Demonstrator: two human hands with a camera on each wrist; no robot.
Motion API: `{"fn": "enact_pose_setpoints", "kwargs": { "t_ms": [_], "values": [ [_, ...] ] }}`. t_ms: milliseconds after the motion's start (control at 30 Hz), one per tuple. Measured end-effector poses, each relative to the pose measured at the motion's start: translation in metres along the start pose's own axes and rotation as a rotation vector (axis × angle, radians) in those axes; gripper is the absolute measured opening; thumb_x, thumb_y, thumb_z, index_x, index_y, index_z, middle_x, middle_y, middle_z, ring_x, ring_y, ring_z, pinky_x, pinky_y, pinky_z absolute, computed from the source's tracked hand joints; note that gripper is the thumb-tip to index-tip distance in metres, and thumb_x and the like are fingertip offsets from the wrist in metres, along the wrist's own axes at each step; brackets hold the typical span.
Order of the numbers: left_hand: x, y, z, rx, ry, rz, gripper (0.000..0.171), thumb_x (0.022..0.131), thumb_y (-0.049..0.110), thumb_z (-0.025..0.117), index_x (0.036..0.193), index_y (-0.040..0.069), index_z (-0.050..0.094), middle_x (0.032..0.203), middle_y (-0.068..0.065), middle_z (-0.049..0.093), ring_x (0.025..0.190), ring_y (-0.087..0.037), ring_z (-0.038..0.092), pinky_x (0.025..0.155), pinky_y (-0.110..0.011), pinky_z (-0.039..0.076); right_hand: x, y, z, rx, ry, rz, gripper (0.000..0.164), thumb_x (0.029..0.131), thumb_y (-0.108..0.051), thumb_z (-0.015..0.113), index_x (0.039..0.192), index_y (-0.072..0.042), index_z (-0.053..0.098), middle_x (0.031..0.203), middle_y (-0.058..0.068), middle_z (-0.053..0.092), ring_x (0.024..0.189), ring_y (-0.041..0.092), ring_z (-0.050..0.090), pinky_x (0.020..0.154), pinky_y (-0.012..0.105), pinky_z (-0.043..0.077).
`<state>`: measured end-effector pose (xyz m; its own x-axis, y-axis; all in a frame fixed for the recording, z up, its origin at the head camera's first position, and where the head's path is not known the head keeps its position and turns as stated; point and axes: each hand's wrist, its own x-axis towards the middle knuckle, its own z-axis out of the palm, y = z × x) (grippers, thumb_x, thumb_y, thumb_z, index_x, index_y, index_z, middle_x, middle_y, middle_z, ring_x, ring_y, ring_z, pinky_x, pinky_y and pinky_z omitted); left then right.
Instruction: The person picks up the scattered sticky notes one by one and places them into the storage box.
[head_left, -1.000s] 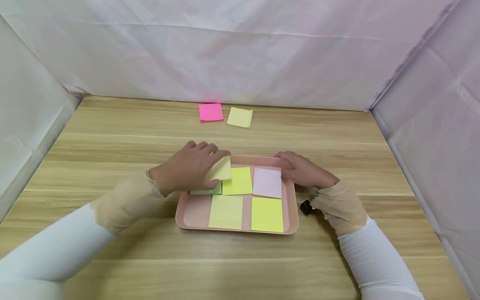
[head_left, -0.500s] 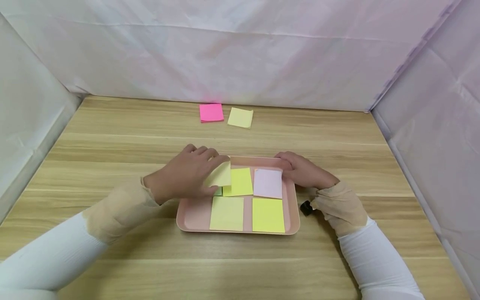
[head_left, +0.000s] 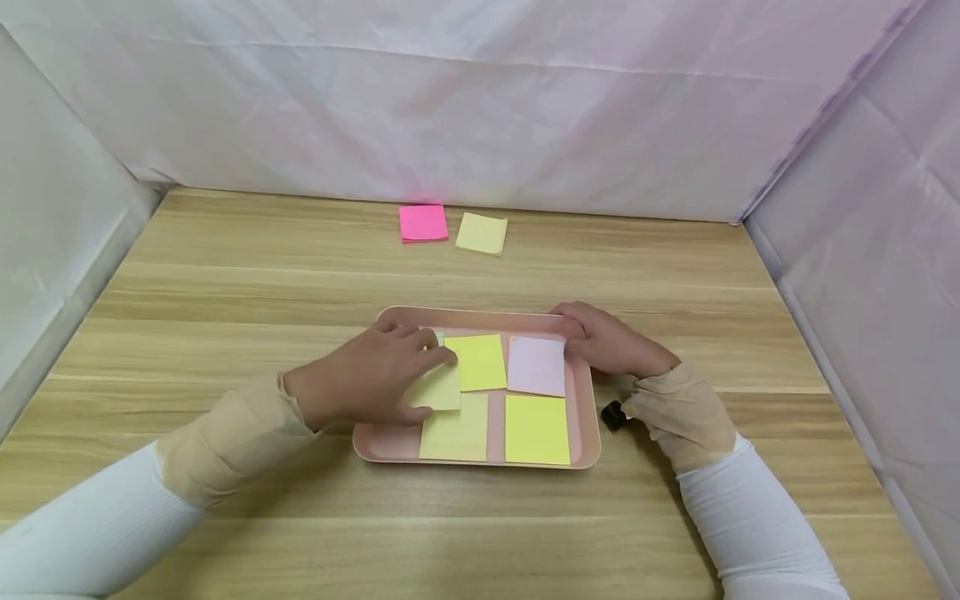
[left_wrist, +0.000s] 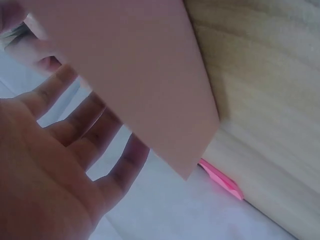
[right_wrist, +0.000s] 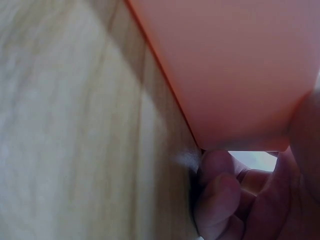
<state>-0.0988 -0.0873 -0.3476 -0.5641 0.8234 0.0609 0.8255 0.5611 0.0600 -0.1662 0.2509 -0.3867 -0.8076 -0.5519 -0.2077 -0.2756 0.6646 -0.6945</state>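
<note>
My left hand (head_left: 375, 375) is over the left part of a pink tray (head_left: 386, 446), pinching a pale yellow sticky note pad (head_left: 438, 389) between thumb and fingers. That pad overlaps another pale yellow pad (head_left: 457, 442) at the front. In the left wrist view, the fingers (left_wrist: 125, 162) reach over the tray's outer wall, and the pad is hidden. At the tray's far right corner, my right hand (head_left: 611, 340) grips the rim, its thumb inside. The right wrist view shows curled fingers (right_wrist: 217, 200) at the tray's outer wall (right_wrist: 235, 75).
Also in the tray lie a bright yellow pad (head_left: 480, 362), a lilac pad (head_left: 536, 365), another yellow pad (head_left: 536, 429) and a partly covered pale green pad (head_left: 439, 338). A pink pad (head_left: 423, 223) and a cream pad (head_left: 482, 233) lie near the back wall.
My left hand has brought the pale yellow pad from the tray's back left toward the front, uncovering the far left corner. The right hand stays on the rim.
</note>
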Motion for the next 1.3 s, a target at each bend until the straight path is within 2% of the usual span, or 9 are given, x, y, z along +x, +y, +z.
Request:
{"fn": "enact_pose_setpoints", "kwargs": {
  "t_ms": [133, 400, 733, 967, 1300],
  "values": [
    [-0.0028, 0.0018, 0.0036, -0.012, 0.008, 0.034, 0.056, 0.069, 0.045, 0.072, 0.112, 0.011, 0.06, 0.09, -0.005, 0.06, 0.08, -0.022, 0.053, 0.097, -0.052, 0.029, -0.0003, -0.0008, -0.0002, 0.011, -0.003, -0.004, 0.041, 0.08, 0.0, 0.049, 0.119, -0.011, 0.055, 0.114, 0.011, 0.056, 0.1, 0.025, 0.05, 0.086, 0.047, 0.045],
    [-0.0045, 0.0048, 0.0038, -0.021, -0.029, 0.02, 0.056, 0.068, 0.043, 0.073, 0.112, 0.011, 0.06, 0.091, -0.004, 0.059, 0.079, -0.023, 0.052, 0.079, -0.048, 0.042, -0.0011, -0.0018, -0.001, 0.035, -0.001, 0.001, 0.04, 0.081, 0.0, 0.049, 0.119, -0.01, 0.055, 0.113, 0.012, 0.056, 0.101, 0.025, 0.049, 0.087, 0.046, 0.045],
    [-0.0046, 0.0064, 0.0015, -0.023, -0.011, 0.057, 0.055, 0.063, 0.039, 0.073, 0.114, 0.02, 0.062, 0.083, -0.002, 0.054, 0.069, -0.02, 0.046, 0.073, -0.045, 0.039, -0.0006, -0.0017, -0.0012, 0.017, 0.002, -0.011, 0.039, 0.081, 0.0, 0.05, 0.118, -0.011, 0.055, 0.112, 0.011, 0.057, 0.1, 0.024, 0.05, 0.087, 0.047, 0.044],
    [-0.0038, 0.0065, 0.0004, -0.064, -0.07, 0.02, 0.052, 0.066, 0.044, 0.072, 0.109, 0.018, 0.064, 0.084, -0.001, 0.053, 0.069, -0.02, 0.044, 0.075, -0.043, 0.039, 0.0006, -0.0006, -0.0012, 0.01, 0.009, -0.015, 0.038, 0.081, -0.001, 0.05, 0.117, -0.01, 0.056, 0.111, 0.01, 0.057, 0.099, 0.024, 0.05, 0.086, 0.046, 0.045],
    [-0.0018, 0.0052, 0.0001, -0.07, -0.054, 0.025, 0.03, 0.077, 0.03, 0.065, 0.106, 0.019, 0.067, 0.084, -0.001, 0.055, 0.07, -0.02, 0.045, 0.072, -0.046, 0.04, -0.0002, -0.0008, 0.0001, 0.02, 0.018, -0.02, 0.037, 0.081, 0.0, 0.051, 0.116, -0.01, 0.057, 0.11, 0.011, 0.058, 0.098, 0.024, 0.05, 0.085, 0.046, 0.045]
  ]
}}
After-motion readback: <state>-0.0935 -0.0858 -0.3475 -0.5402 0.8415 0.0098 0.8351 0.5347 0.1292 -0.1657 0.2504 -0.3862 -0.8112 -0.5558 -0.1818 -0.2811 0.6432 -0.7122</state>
